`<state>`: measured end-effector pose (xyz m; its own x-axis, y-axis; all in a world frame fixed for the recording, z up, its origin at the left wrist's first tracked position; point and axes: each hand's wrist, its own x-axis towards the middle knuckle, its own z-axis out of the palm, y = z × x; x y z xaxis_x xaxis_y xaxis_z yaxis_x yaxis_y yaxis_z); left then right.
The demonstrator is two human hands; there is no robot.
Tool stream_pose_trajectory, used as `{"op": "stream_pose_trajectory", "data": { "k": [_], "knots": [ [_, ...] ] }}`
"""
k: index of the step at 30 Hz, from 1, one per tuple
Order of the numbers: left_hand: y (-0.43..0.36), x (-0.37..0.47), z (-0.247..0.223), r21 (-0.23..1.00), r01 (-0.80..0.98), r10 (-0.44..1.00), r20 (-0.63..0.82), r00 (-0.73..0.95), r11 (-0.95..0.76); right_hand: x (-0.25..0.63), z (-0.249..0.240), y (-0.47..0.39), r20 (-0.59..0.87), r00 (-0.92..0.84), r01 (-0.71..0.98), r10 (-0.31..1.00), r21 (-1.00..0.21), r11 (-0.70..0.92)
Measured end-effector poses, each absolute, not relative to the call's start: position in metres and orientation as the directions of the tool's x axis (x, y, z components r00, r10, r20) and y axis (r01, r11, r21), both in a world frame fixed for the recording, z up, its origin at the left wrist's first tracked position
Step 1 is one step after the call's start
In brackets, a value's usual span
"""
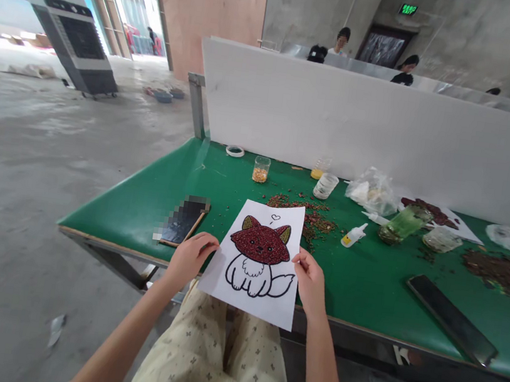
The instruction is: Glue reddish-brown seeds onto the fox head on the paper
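A white sheet of paper [214, 280] with a fox drawing is held by its side edges over the table's front edge. The fox's head [261, 242] is covered with dark red beans or seeds, and its ears carry greenish ones; body and tail are bare outlines. My left hand [191, 257] pinches the left edge between thumb and fingers. On the right edge, my right hand [311, 281] grips the paper the same way. Behind the sheet lies a loose spread of red and brown seeds [321, 222]. A small white glue bottle [354, 235] lies to the right.
On the green table [140, 200] are a phone [186, 219], a cup of orange kernels [261, 170], a tape roll [234, 151], a clear jar [325, 186], a green bottle [404, 225] and a long dark tray-like object [450, 319]. A white partition [364, 124] stands behind; people are beyond it.
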<state>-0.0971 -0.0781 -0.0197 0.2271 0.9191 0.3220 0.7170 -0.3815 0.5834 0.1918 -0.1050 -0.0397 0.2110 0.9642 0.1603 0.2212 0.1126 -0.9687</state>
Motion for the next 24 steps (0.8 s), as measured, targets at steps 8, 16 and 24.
{"op": "stream_pose_trajectory", "data": {
  "k": [8,16,24],
  "knots": [
    [-0.063,-0.085,-0.013,0.571,0.703,0.895,0.381,0.231,-0.424,0.19,-0.045,-0.103,0.255,0.235,0.38,0.938,-0.912,0.153],
    [-0.042,-0.076,-0.002,0.506,0.739,0.874,0.424,0.235,-0.444,0.186,-0.037,-0.093,0.435,0.174,0.606,0.884,-0.754,0.252],
    [-0.01,-0.06,-0.009,0.437,0.825,0.862,0.495,0.111,-0.358,0.157,-0.016,-0.053,0.327,-0.265,0.753,0.907,-0.518,0.406]
  ]
}}
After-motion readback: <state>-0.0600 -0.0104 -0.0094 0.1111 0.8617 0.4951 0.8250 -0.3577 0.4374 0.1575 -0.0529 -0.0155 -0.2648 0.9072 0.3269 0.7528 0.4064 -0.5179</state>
